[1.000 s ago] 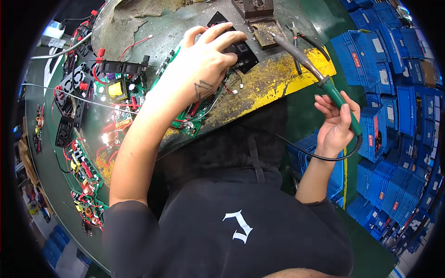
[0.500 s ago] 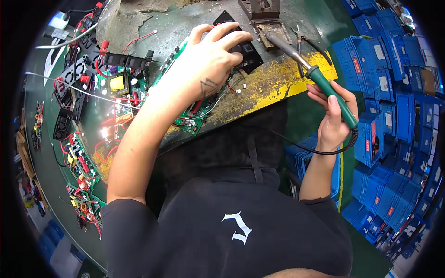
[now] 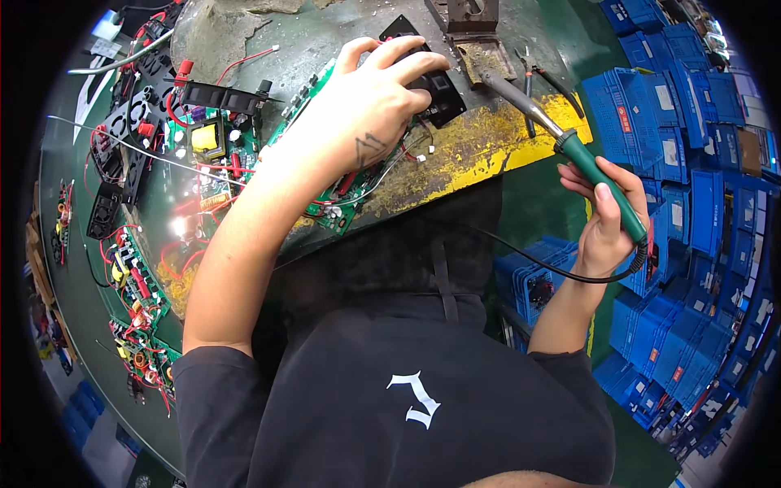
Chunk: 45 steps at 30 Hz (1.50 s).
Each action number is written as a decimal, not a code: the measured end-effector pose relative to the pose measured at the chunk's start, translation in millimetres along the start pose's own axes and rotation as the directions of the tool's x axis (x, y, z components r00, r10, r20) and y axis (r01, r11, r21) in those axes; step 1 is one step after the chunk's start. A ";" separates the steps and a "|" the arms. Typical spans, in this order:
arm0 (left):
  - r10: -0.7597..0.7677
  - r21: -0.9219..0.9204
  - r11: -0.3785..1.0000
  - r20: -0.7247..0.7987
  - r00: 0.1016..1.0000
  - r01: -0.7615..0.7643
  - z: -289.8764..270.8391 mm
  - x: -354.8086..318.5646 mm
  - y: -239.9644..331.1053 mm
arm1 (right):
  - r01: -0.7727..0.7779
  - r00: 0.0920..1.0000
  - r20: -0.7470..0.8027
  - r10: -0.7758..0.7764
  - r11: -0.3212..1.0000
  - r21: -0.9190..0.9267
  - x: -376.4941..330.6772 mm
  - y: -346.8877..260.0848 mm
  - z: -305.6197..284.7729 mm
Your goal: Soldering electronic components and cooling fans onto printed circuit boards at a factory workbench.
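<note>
Soldering at a worn green and yellow bench

The left hand (image 3: 370, 106), upper centre of the frame, presses down on a green circuit board (image 3: 338, 203) and black module (image 3: 435, 81). The right hand (image 3: 606, 220), right of centre, grips a green-handled soldering iron (image 3: 569, 146), tip toward the top centre; blue crates (image 3: 691, 163) fill the right.

You have one view only, from the left camera on your head, looking steeply down over your own chest and black shirt (image 3: 423, 390). It sits close: your forearms rise from the lower edge, with your left hand (image 3: 370, 106) and right hand (image 3: 606, 220) in the upper half. The green workbench (image 3: 342, 41) fills the top and left, and stacked blue crates (image 3: 691, 203) curve down the right. The fisheye bends straight edges toward a dark round rim.
</note>
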<state>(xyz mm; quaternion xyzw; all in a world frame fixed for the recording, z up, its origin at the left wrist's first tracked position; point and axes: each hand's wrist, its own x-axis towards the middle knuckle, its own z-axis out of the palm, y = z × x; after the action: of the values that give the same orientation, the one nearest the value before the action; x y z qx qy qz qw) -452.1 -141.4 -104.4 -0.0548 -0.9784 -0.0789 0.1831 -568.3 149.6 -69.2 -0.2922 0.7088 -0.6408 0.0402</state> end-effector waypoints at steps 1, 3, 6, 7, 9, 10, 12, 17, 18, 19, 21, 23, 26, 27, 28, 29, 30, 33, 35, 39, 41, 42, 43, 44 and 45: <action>0.000 0.003 1.000 0.000 1.000 0.000 -0.5 -0.3 0.2 | 0.001 1.000 0.000 -0.001 1.000 0.001 -1.1 -0.8 -0.9; 0.001 0.008 1.000 -0.002 1.000 -0.001 -1.7 -1.0 0.6 | 0.021 1.000 -0.005 -0.021 1.000 0.003 -3.2 -2.9 -2.4; -0.002 -0.001 1.000 0.008 1.000 0.002 2.1 -1.3 -1.1 | 0.002 1.000 -0.018 -0.002 1.000 0.004 -3.4 0.7 -5.4; 0.000 0.001 1.000 0.007 1.000 0.000 1.2 -1.4 -0.7 | 0.004 1.000 -0.018 -0.004 1.000 0.004 -4.1 1.3 -7.0; -0.002 0.003 1.000 0.008 1.000 0.002 0.7 -1.5 0.1 | 0.012 0.999 -0.044 -0.009 0.999 0.053 -5.9 4.1 -9.5; -0.002 0.004 1.000 0.010 1.000 0.002 0.8 -1.6 0.5 | 0.012 0.999 -0.044 -0.010 0.999 0.053 -6.8 5.4 -9.8; -0.001 0.002 1.000 0.007 1.000 0.001 1.4 -1.7 0.3 | 0.014 0.997 -0.083 -0.009 0.998 0.058 -8.3 8.8 -10.2; -0.002 0.005 1.000 0.006 1.000 0.001 -0.4 -0.3 0.7 | 0.028 0.995 -0.103 -0.021 0.998 0.059 -4.3 26.1 2.6; -0.005 0.010 1.000 0.010 1.000 0.005 0.1 0.0 1.3 | 0.052 0.995 -0.087 -0.049 0.998 0.035 -4.4 28.0 4.5; -0.012 0.016 1.000 0.015 1.000 0.012 0.0 -0.5 1.5 | 0.076 0.995 -0.069 -0.075 0.997 0.014 -4.6 30.1 6.1; -0.009 0.014 1.000 0.011 1.000 0.008 -0.2 0.1 1.1 | 0.083 0.996 -0.045 -0.082 0.996 0.035 -4.1 32.1 5.4; -0.002 0.010 1.000 0.006 1.000 0.001 0.6 1.1 1.4 | 0.180 0.982 0.079 -0.172 0.979 -0.100 -3.1 30.6 3.9; -0.001 -0.001 1.000 -0.003 1.000 0.001 0.7 -0.9 0.9 | 0.316 0.939 0.231 -0.255 0.903 -0.291 7.7 18.6 -9.3; -0.008 0.009 1.000 0.001 1.000 0.008 0.3 -2.4 0.6 | 0.428 0.889 0.354 -0.289 0.800 -0.421 12.7 11.0 -10.7; -0.013 0.015 1.000 0.003 1.000 0.013 0.8 -2.9 0.7 | 0.427 0.889 0.355 -0.288 0.800 -0.421 17.2 2.7 -10.2; -0.012 0.012 1.000 0.003 1.000 0.012 0.6 -3.0 0.8 | 0.454 0.868 0.414 -0.274 0.775 -0.440 21.5 -6.9 -10.0; -0.012 0.014 1.000 0.002 1.000 0.012 0.3 -3.3 0.5 | 0.482 0.844 0.471 -0.257 0.749 -0.455 25.2 -15.1 -9.9; 0.005 0.010 1.000 -0.003 1.000 -0.005 0.3 -0.2 1.7 | 0.475 0.835 0.515 -0.192 0.724 -0.500 30.4 -37.2 -16.9; -0.001 0.021 1.000 -0.001 1.000 0.001 0.6 -1.1 1.5 | 0.496 0.810 0.565 -0.158 0.698 -0.516 34.2 -45.3 -19.1; -0.011 0.030 1.000 -0.004 1.000 0.011 1.4 -2.6 0.5 | 0.484 0.817 0.548 -0.183 0.735 -0.476 31.8 -47.8 -30.3; -0.017 0.037 0.999 0.005 1.000 0.017 0.3 -3.6 0.0 | 0.474 0.840 0.487 -0.240 0.762 -0.441 23.8 -42.0 -34.3; -0.019 0.034 0.999 0.003 1.000 0.018 0.0 -3.9 -0.4 | 0.466 0.860 0.417 -0.294 0.784 -0.409 18.8 -36.1 -37.9; -0.008 0.020 1.000 -0.005 1.000 0.008 1.0 -1.3 0.4 | 0.487 0.856 0.404 -0.323 0.765 -0.420 12.2 -29.6 -49.9; -0.003 0.017 1.000 -0.002 1.000 0.003 2.5 -0.3 0.6 | 0.482 0.859 0.399 -0.319 0.767 -0.424 3.4 -20.3 -50.0; -0.003 0.022 1.000 0.002 1.000 0.003 4.0 0.5 0.9 | 0.413 0.904 0.247 -0.348 0.857 -0.307 -6.4 -11.0 -49.0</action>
<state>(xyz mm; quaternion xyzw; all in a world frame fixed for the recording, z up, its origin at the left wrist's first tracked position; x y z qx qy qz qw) -453.9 -139.8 -107.7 -0.0517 -0.9794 -0.0685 0.1826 -580.2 195.8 -52.4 -0.4869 0.7331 -0.4687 -0.0758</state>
